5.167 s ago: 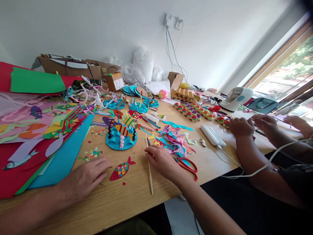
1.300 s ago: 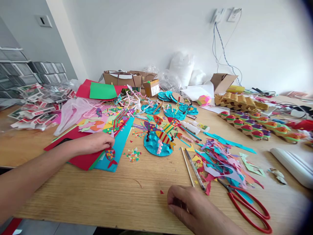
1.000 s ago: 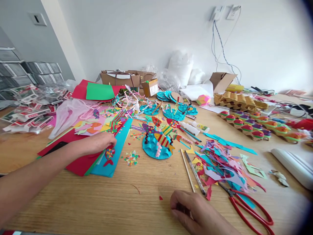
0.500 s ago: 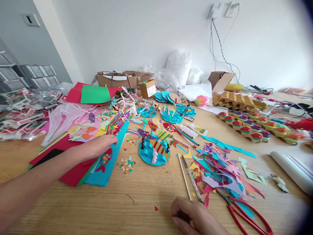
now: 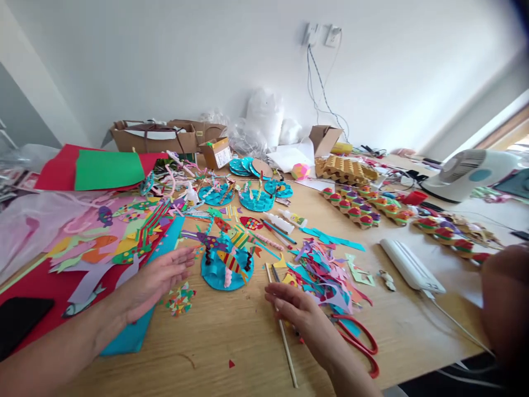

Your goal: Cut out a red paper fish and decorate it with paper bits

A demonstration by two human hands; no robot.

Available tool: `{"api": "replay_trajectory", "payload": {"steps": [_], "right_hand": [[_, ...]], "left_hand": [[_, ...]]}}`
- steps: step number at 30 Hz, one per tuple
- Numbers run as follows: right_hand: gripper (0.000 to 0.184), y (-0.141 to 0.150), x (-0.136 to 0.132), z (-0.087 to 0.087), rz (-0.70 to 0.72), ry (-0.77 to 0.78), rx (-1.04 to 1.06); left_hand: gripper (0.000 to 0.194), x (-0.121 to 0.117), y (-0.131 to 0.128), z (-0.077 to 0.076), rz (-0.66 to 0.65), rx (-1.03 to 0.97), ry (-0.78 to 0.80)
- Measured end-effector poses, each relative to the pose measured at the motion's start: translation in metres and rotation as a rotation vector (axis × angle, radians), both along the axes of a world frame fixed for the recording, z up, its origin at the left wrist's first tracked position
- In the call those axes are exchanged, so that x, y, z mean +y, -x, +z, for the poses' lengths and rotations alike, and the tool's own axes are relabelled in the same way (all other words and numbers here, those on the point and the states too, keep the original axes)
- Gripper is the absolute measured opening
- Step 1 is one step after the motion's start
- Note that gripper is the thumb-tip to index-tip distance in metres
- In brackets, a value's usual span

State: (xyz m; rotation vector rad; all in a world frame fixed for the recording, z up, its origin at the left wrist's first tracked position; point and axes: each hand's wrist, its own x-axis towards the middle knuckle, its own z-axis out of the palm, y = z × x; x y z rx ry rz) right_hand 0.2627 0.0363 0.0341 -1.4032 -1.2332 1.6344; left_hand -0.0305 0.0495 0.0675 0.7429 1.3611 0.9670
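My left hand (image 5: 163,278) is open, palm turned inward and fingers stretched out, over the edge of the blue paper sheets (image 5: 134,333). Just beyond its fingertips stands a round blue paper-covered base (image 5: 225,280) carrying several patterned paper fish, such as a striped fish (image 5: 231,262), on twisted pipe cleaners. A little pile of coloured paper bits (image 5: 181,300) lies beside that hand. On the other side of the base, my right hand (image 5: 300,309) is open and empty, hovering over a thin wooden stick (image 5: 286,350) and a pen. Red-handled scissors (image 5: 363,339) rest beside its wrist.
Paper scraps (image 5: 326,270) are heaped to the right, near a white power bank (image 5: 411,264) with a cable. Painted egg-carton pieces (image 5: 351,207) stand behind. Loose paper fish (image 5: 99,248) cover sheets at left, near a black phone (image 5: 25,322). Glue bottles (image 5: 281,222) lie mid-table.
The view has swung right. My left hand has come off the paper fish toward the blue base, and my right hand has moved forward and uncurled. The mosaic fish on blue paper no longer shows.
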Motion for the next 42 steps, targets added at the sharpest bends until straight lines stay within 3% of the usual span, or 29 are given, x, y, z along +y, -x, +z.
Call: {"api": "replay_trajectory", "payload": {"steps": [6,10,18,25,29,38,42], "right_hand": [[0.057,0.011,0.030,-0.001,-0.099,0.083,0.194],[0.055,0.018,0.043,-0.006,-0.102,0.069,0.175],[0.043,0.028,0.051,-0.008,-0.056,0.060,0.146],[0.035,0.030,0.054,-0.008,-0.027,0.074,0.167],[0.044,0.028,0.057,-0.013,-0.054,0.105,0.169],[0.049,0.024,0.059,-0.005,-0.038,0.157,0.167],[0.046,0.025,0.063,-0.003,-0.032,0.163,0.140]], "left_hand": [[0.045,0.015,-0.005,-0.005,0.103,-0.080,0.136],[0.046,0.018,-0.002,-0.010,0.084,-0.076,0.169],[0.054,0.027,0.008,-0.036,0.008,-0.123,0.125],[0.057,0.026,-0.003,-0.018,0.041,-0.100,0.153],[0.051,0.025,-0.005,-0.012,0.047,-0.113,0.164],[0.064,0.023,0.000,-0.013,0.052,-0.173,0.194],[0.057,0.025,0.008,-0.029,0.008,-0.195,0.165]]}}
